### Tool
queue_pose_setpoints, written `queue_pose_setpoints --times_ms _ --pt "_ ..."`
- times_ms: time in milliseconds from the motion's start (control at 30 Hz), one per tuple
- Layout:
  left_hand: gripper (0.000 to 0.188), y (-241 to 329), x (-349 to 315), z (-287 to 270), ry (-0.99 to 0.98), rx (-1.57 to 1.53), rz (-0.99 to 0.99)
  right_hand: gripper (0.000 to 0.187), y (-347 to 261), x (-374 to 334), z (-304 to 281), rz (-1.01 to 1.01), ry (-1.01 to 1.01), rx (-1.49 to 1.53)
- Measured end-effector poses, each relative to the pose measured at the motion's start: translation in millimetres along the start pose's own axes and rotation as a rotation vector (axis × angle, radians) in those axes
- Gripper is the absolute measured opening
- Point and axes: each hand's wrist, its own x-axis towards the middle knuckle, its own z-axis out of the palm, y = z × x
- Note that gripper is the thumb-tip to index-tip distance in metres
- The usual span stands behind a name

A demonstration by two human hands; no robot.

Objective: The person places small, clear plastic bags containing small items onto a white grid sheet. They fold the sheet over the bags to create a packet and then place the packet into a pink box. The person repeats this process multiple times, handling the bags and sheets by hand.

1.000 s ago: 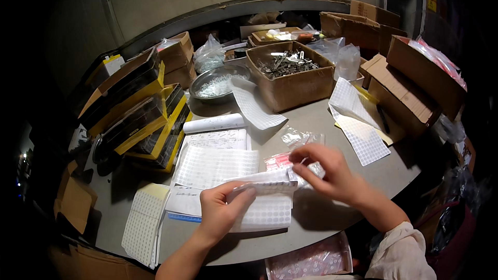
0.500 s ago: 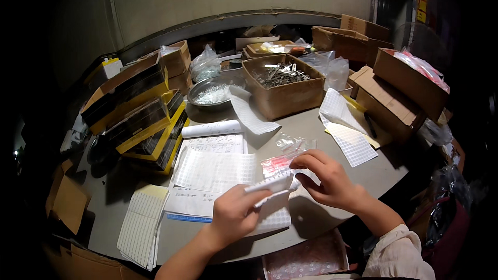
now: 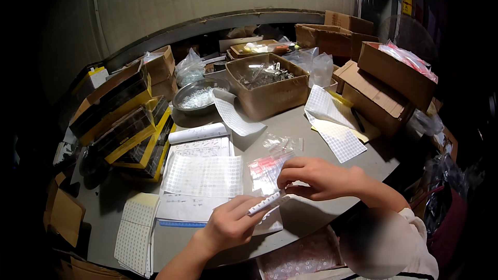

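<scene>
A white sticker sheet [image 3: 265, 203], bent over into a narrow strip with small dark marks along it, is pinched in my left hand [image 3: 232, 224] above the table's front edge. My right hand [image 3: 324, 177] is closed at the strip's right end, with thumb and fingertips together there. Whether a single sticker sits between those fingertips is too small to tell. Just beyond the hands lie clear zip bags [image 3: 263, 172] with red strips at their tops. On the left, another sheet of round stickers [image 3: 202, 175] covers part of an open notepad [image 3: 181, 207].
Behind stand a metal bowl [image 3: 180, 93] of small clear pieces and a cardboard box [image 3: 270, 97] of metal parts. Black-and-yellow boxes [image 3: 124, 145] are stacked at left. More sticker sheets lie at front left [image 3: 136, 233] and right [image 3: 340, 137]. Below the edge sits a tray [image 3: 301, 264] of small rings.
The view has shifted a little, moving the scene leftward. My right hand has lowered its fingers and closed them at the strip's end. The strip in my left hand is now tilted edge-on.
</scene>
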Motion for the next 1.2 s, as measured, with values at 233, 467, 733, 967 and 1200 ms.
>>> queue_pose_setpoints --times_ms 233,467,733,967,1200 --pt "0.047 -1 -6 2 0.031 -0.121 -0.211 0.021 3 -5 14 0.007 0.154 -0.042" --pt "0.021 -1 -13 6 0.052 -0.599 -0.884 0.026 18 -21 12 0.027 0.286 0.098" --pt "0.022 11 -11 12 -0.221 -0.921 -0.765 0.027 87 4 -19 0.592 -0.066 0.204" --pt "0.022 11 -16 18 -0.197 -0.838 -0.751 0.029 113 8 11 0.566 -0.087 -0.141" --pt "0.02 14 -14 18 -0.166 -0.817 -0.768 0.036 99 -9 -32 0.91 -0.317 -0.102"
